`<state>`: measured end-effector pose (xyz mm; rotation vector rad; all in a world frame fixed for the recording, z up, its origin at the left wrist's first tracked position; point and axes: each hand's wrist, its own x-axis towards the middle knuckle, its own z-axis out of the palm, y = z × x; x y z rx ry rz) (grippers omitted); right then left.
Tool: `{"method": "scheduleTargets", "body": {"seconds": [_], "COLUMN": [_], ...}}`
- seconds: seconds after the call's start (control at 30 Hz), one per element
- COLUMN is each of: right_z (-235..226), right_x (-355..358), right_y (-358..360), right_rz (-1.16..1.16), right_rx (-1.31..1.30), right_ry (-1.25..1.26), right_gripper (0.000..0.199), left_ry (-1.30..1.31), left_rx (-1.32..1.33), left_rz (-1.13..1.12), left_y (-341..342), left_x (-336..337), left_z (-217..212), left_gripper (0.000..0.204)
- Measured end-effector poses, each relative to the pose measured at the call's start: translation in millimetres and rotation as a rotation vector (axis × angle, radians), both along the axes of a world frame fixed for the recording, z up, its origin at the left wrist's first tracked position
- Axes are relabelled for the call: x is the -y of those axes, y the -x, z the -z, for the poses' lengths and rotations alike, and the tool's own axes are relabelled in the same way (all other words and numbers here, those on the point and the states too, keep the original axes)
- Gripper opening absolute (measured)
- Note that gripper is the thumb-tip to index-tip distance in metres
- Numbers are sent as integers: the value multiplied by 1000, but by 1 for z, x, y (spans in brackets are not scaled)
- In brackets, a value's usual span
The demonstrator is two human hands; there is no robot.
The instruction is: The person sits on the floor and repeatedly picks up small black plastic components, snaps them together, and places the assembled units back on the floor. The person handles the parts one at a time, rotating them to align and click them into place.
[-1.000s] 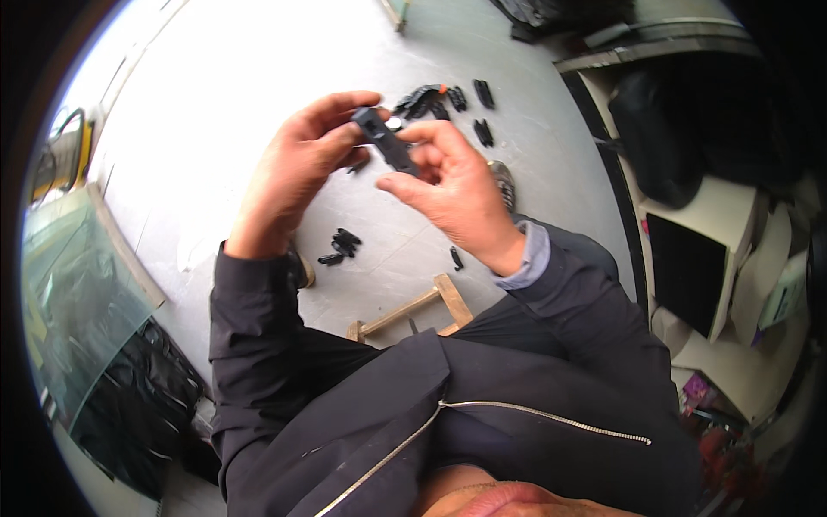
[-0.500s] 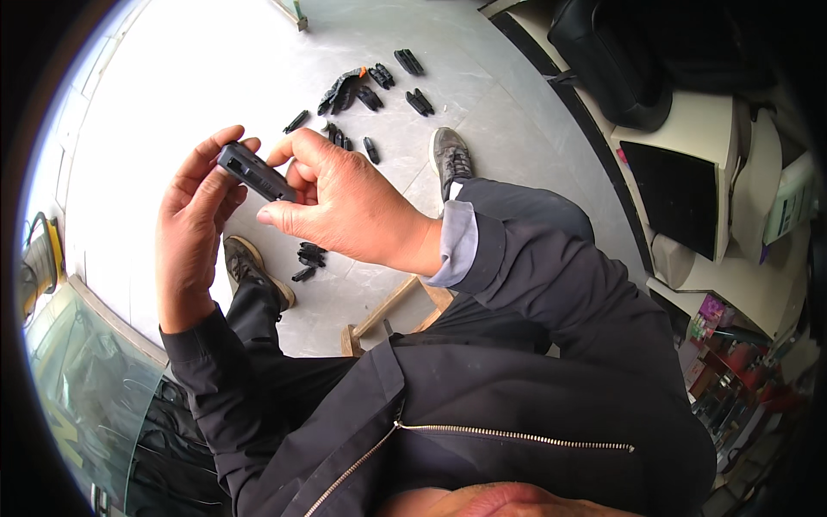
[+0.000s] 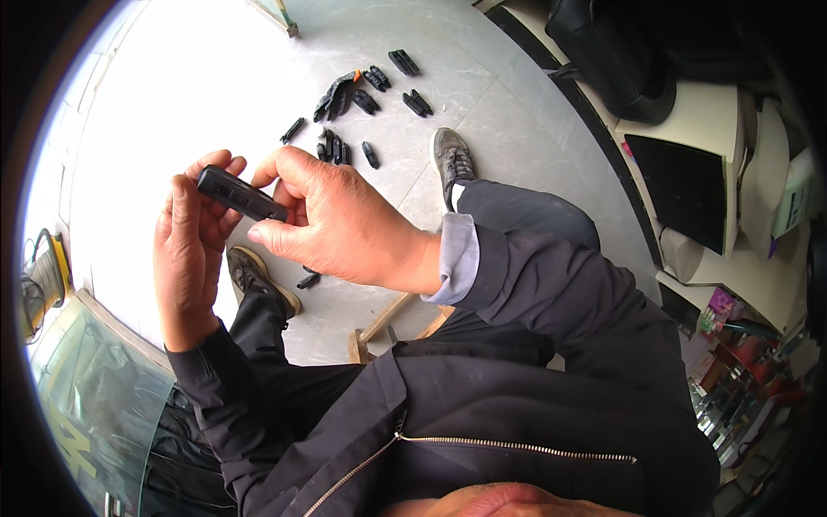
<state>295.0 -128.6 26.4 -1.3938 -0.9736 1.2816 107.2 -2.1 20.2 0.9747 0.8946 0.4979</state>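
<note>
A small, long black plastic part [image 3: 241, 194] with a slot in its side is held between my two hands in front of me. My right hand [image 3: 353, 220] pinches its right end between thumb and fingers. Around the left end is my left hand [image 3: 194, 258], its fingers curled behind and below the part and its thumb upright against the tip. On the grey tiled floor lie several similar black parts, among them a cluster [image 3: 333, 148], a single piece [image 3: 370, 155] and a pair [image 3: 418, 103].
A crumpled dark bag [image 3: 334, 95] with an orange spot lies among the floor parts. My shoes [image 3: 452, 155] stand either side. Below is a wooden stool frame [image 3: 383, 319]. At right are a desk with a black screen [image 3: 674, 189] and a black chair [image 3: 603, 69]; a glass panel [image 3: 95, 388] is at left.
The black part has turned flatter and shifted slightly left and down. My left thumb has moved off its face to beside its end. My right hand still pinches the other end.
</note>
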Motion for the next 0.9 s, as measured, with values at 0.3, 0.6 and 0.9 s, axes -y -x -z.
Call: {"method": "scheduleTargets", "body": {"seconds": [0.3,0.6,0.9], "right_z": [3,0,13], "right_x": [-3,-2,-3], "right_y": [0,-3,-5], "right_rz": [33,40,-10], "right_rx": [17,24,-191], "right_ry": [-45,-34,90], "right_gripper": [37,38,47], "left_ry": [21,-6,-49], "left_rx": [-42,-38,-94], "left_rz": [-12,-26,-90], "left_y": [2,1,-9], "left_x": [-2,-4,0], "left_z": [3,9,4], "left_gripper": [48,47,45]}}
